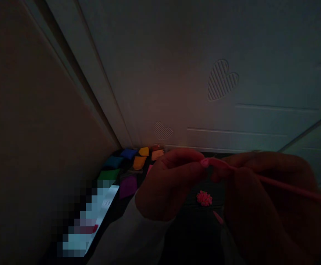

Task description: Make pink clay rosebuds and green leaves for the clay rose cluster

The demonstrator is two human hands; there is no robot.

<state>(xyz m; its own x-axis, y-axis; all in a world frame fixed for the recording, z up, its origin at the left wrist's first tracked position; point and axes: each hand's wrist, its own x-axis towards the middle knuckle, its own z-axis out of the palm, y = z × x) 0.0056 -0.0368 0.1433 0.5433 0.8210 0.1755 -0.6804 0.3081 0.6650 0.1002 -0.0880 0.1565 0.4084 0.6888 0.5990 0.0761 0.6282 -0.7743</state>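
In the dim light my left hand (pixel 174 180) is closed, its thumb and fingertips pinching the small folded end of a pink strip (pixel 284 186) that looks like paper. From there the strip runs to my right hand (pixel 270 198), whose thumb and fingers are closed on it. Its long tail passes over that hand toward the right edge of view. Below and between the hands, a cluster of small pink pieces (pixel 204 198) rests on the dark surface. A pink pointed piece (pixel 218 217) lies near my right wrist, partly covered.
Several coloured packets or sheets lie at the back left, among them blue (pixel 128 153), orange (pixel 139 162), green (pixel 109 174) and purple (pixel 128 186). A lit phone screen (pixel 102 209), partly pixelated, is at the left. Behind stands a pale panel (pixel 177 92) with embossed hearts.
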